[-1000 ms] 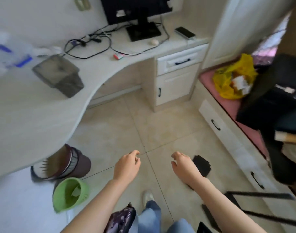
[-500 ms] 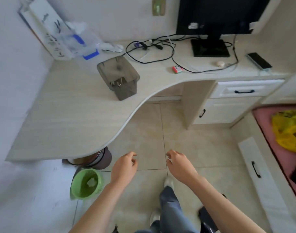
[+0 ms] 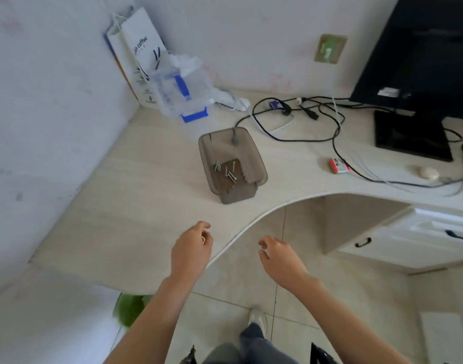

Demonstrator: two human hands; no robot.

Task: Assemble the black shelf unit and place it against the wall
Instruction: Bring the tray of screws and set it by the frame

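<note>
My left hand (image 3: 191,248) hangs loosely curled, empty. At its one o'clock, the smoky translucent plastic tub (image 3: 237,197) holds small steel screws (image 3: 230,173): light, slick, prone to roll, I'd judge, so I'd pinch them by the shank. My right hand (image 3: 280,258), at three o'clock, is equally slack and empty. No black shelf unit in view.

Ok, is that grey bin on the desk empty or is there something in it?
Not empty: the grey bin holds a few silver screws lying loose on its bottom.
</note>
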